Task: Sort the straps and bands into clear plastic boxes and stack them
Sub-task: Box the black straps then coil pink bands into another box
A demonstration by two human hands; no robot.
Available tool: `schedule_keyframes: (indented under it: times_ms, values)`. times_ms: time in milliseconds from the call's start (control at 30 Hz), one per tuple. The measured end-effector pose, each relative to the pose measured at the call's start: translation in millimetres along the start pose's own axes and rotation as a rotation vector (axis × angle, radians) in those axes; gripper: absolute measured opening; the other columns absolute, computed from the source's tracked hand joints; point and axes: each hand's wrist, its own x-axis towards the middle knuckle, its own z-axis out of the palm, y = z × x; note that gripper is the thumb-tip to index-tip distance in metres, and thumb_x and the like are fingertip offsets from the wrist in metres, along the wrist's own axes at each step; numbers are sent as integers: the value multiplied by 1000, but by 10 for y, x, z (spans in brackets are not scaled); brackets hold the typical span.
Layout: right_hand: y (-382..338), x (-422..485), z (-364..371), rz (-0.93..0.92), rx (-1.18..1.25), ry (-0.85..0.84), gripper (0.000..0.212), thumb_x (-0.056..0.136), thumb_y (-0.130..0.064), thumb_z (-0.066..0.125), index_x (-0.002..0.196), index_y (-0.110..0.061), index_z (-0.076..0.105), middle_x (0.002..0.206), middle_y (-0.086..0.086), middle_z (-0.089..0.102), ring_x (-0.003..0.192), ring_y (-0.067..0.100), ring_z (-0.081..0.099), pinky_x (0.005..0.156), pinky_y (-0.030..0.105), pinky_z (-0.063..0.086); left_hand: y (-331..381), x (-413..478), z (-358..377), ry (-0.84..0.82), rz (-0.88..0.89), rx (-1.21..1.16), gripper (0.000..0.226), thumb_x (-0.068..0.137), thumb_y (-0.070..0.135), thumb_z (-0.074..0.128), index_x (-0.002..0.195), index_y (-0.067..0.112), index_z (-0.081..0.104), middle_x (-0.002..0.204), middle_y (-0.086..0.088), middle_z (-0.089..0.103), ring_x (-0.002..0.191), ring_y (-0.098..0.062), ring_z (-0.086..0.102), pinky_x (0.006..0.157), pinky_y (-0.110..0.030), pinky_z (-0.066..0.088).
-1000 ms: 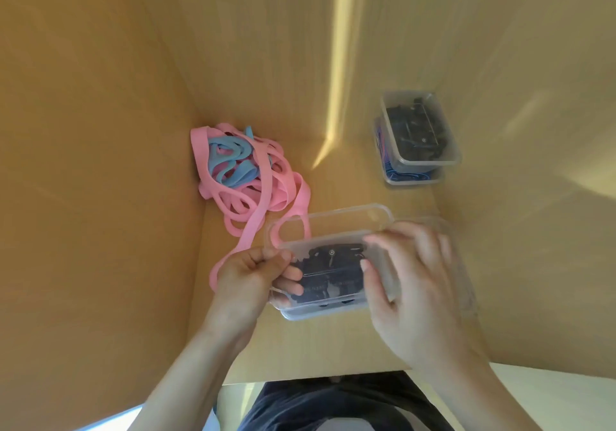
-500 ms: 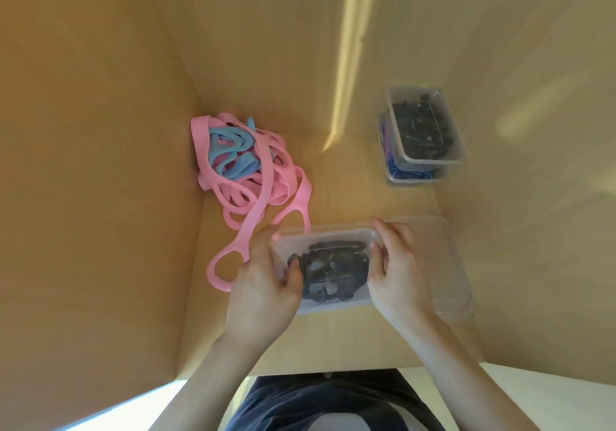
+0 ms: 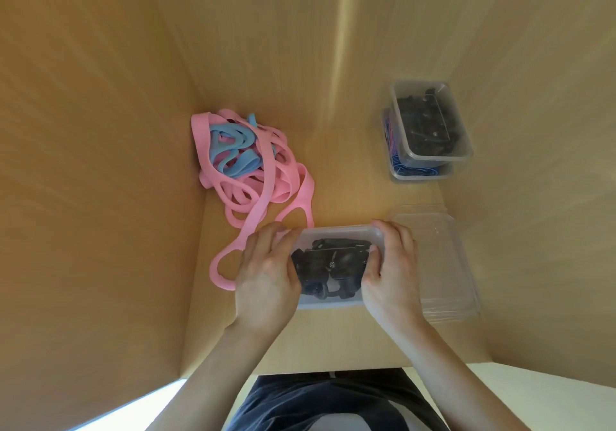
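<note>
A clear plastic box with a lid on it holds black straps and sits near the front of the wooden shelf. My left hand holds its left end, thumb on the lid and fingers curled over the edge. My right hand holds the right end the same way. A tangle of pink bands with blue bands on top lies at the back left; one pink loop reaches under my left hand.
At the back right, a clear box of black straps is stacked on a box with blue straps. Several empty clear lids or boxes lie just right of my right hand. Wooden walls close in on left, back and right.
The lid was tilted above the box a second ago; it now lies flat on the box, and both hands have moved onto its two ends.
</note>
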Motion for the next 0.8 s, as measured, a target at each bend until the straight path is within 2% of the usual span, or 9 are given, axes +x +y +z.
schedule_keyframes:
  times_ms: [67,167,233,300,367,467,667,733,800]
  values:
    - [11,-7,-10,25,40,-3,44,98,2,49,138,-14,53,132,-3,46,122,10,42,106,17,31,29,22,41,-24,30,-11,47,86,-11,58,129,4,66,130,-11,64,122,-33,58,96,-49,54]
    - [-7,-32,-19,-30,-4,-54,55,93,9,46,144,-12,51,141,-1,45,126,14,41,109,11,27,95,5,118,-151,-4,21,54,100,31,44,148,7,47,154,-10,46,145,-29,38,119,-48,34]
    - [-12,-34,-27,-92,-187,-132,57,94,-3,43,151,-13,43,155,1,40,139,21,34,118,30,29,98,-38,176,-221,30,151,70,100,54,31,158,14,28,166,-9,25,155,-27,15,126,-49,17]
    - [-23,-18,-52,-161,-388,-214,59,98,-25,31,157,-15,31,164,-2,28,149,21,22,123,44,23,64,-63,221,-246,90,233,74,100,61,23,161,21,18,169,-7,12,157,-25,3,125,-53,13]
    - [-24,9,-78,-223,-468,-289,64,100,-41,16,160,-19,23,168,-2,19,154,21,13,125,48,16,30,-61,256,-247,129,259,71,100,63,19,162,27,14,170,-6,6,157,-24,-1,125,-55,11]
    - [-17,24,-89,-244,-463,-354,66,99,-49,13,160,-25,20,168,0,18,155,22,11,125,49,13,14,-60,297,-243,145,276,70,101,63,19,161,28,16,170,-6,7,157,-26,1,125,-53,10]
    - [-59,69,-87,-240,-461,-350,63,97,-49,20,153,-21,31,153,2,38,140,22,31,117,43,33,36,-48,289,-225,157,260,66,100,53,30,157,18,32,165,-11,26,152,-34,21,121,-52,23]
    - [-44,65,-107,-283,-465,-362,68,98,-54,25,155,-16,30,158,5,34,146,26,29,120,49,27,34,-40,270,-222,148,180,63,98,45,34,155,17,36,162,-8,31,151,-31,23,120,-46,27]
    - [3,57,-137,-403,-511,-409,77,98,-63,27,160,-16,21,167,6,20,155,24,14,124,55,15,26,-7,246,-231,136,103,61,97,39,32,154,18,36,162,-5,32,152,-26,20,120,-39,25]
